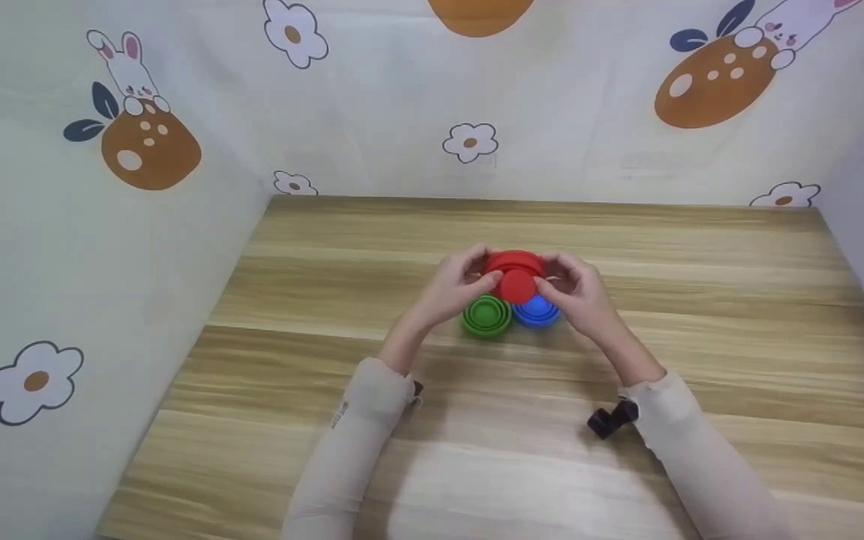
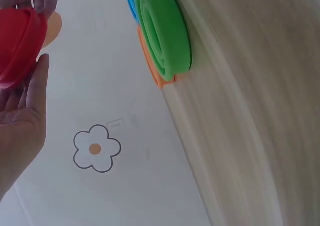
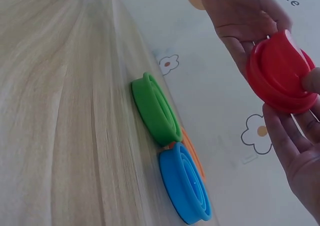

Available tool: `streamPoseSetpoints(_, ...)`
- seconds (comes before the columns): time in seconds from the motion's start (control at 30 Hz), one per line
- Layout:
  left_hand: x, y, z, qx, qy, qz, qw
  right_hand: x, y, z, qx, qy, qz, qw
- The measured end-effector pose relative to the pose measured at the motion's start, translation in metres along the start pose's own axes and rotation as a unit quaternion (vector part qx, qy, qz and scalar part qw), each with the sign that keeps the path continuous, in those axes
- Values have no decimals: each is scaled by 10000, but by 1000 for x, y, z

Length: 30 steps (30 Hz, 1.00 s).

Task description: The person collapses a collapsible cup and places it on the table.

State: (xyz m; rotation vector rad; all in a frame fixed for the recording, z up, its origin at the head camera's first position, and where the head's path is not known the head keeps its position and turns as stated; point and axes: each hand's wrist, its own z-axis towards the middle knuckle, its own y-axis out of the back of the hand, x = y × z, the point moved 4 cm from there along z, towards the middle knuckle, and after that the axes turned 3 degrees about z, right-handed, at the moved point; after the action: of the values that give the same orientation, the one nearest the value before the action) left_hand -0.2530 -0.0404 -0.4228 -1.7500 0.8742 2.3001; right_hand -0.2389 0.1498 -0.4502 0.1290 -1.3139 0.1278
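Both hands hold a red collapsible cup above the table. Its round base faces the head camera. My left hand grips its left side, with the thumb by the base. On the other side my right hand grips it between thumb and fingers. In the right wrist view the red cup appears partly unfolded, with the base part standing out from the wider ring. A green collapsed cup and a blue one lie side by side below. An orange one shows behind them in the wrist views.
The wooden table reaches back to a patterned wall covering, with side walls left and right. Black wrist-camera mounts stick out inward from the sleeves.
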Motion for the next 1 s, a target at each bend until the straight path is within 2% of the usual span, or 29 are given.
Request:
streamPoseSetpoints(0.13, 0, 0, 1, 16, 119, 64, 9999, 1, 1, 0, 62, 154, -175, 9997)
streamPoseSetpoints(0.27, 0, -1, 2, -142, 189, 53, 9997, -1, 1, -1, 198, 166, 52, 9997)
streamPoseSetpoints(0.47, 1, -1, 3, -605, 13, 7, 9982, -7, 0, -1, 230, -233, 703, 9970)
streamPoseSetpoints(0.6, 0, -1, 3, -745, -61, -16, 9972, -8, -1, 0, 135, -352, 963, 9946)
streamPoseSetpoints(0.8, -3, -3, 3, -435, 43, -75, 9990, -4, 2, 1, -161, -206, 452, 9986)
streamPoseSetpoints(0.9, -3, -3, 3, -258, 124, -77, 9996, -2, 2, 0, -163, -134, 285, 9994)
streamPoseSetpoints(1.0, -2, -3, 4, -209, 195, -94, 9995, -3, 2, 0, -42, -70, 268, 9996)
